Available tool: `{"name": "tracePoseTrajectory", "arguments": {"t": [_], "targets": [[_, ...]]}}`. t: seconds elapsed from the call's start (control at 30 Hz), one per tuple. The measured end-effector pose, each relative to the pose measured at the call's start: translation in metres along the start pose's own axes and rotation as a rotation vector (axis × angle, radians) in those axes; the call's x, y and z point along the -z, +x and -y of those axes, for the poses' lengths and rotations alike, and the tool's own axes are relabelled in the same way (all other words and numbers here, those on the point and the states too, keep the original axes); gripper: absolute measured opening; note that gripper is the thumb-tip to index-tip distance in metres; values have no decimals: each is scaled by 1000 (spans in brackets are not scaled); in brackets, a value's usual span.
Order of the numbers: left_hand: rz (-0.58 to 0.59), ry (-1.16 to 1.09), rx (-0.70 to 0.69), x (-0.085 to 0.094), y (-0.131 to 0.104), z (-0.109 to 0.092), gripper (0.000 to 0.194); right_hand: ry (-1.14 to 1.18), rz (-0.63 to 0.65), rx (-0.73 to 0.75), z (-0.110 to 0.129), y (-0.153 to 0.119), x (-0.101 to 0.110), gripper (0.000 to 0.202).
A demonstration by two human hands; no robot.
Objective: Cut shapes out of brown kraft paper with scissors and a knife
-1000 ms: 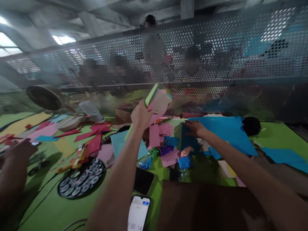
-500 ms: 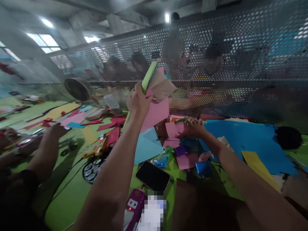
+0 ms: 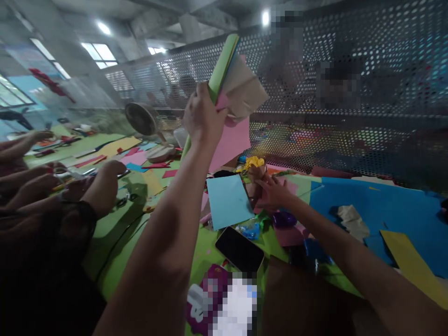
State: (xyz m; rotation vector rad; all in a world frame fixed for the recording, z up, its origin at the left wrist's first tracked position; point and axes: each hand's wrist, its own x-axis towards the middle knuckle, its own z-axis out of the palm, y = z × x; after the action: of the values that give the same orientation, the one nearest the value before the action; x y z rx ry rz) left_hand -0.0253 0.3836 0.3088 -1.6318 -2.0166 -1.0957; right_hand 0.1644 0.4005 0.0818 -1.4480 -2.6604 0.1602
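Clasping folded light-green paper [image 3: 224, 65] and a pink paper sheet [image 3: 233, 142], the left hand [image 3: 205, 114] is raised; near crumpled yellow paper [image 3: 254, 162] is the right hand [image 3: 276, 192] (grip indeterminable).

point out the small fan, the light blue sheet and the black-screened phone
small fan [image 3: 140, 118]: head view, on its round head
light blue sheet [image 3: 230, 201]: head view, middle of the paper
black-screened phone [image 3: 240, 249]: head view, on its screen

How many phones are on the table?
2: a dark phone just nearer you than the light blue sheet, and a lit one, blurred, beside the purple thing. Others may be hidden.
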Motion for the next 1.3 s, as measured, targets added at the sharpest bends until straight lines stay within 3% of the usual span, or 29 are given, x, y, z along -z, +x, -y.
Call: {"name": "tracePoseTrajectory", "arguments": {"t": [0.07,0.13,0.27,0.4,0.5,0.6,0.73,0.8,0.83,0.93,1.0,1.1,1.3], "targets": [[23,16,8,0,-3,0,57,-25,-8,-40,7,2,-6,89],[37,27,12,-1,-5,1,58,-45,-36,-97,4,2,-7,67],[22,52,-8,-3,-7,7,62,-92,-73,-199,-25,2,9,39],[65,49,-11,-1,-5,11,71,-165,-129,-352,-59,-3,27,35],[112,70,8,4,-3,13,80,-199,-146,-372,-72,-13,33,39],[112,82,-1,7,-1,15,83,-229,-165,-265,-58,-23,35,52],[93,88,-23,8,-4,15,71,-205,-286,21,1,-32,31,72],[89,94,-40,8,-6,14,70,-122,-207,249,36,-33,24,77],[90,93,-48,8,-7,14,71,-86,-106,367,52,-33,18,84],[101,91,-46,11,-11,12,72,-55,111,475,83,-25,-2,91],[103,91,-36,13,-11,13,72,-70,106,410,85,-17,-13,71],[105,82,-18,16,-10,16,72,-94,56,295,69,-9,-14,33],[90,53,-15,14,-8,18,71,-95,-63,153,23,-9,7,33]]}}
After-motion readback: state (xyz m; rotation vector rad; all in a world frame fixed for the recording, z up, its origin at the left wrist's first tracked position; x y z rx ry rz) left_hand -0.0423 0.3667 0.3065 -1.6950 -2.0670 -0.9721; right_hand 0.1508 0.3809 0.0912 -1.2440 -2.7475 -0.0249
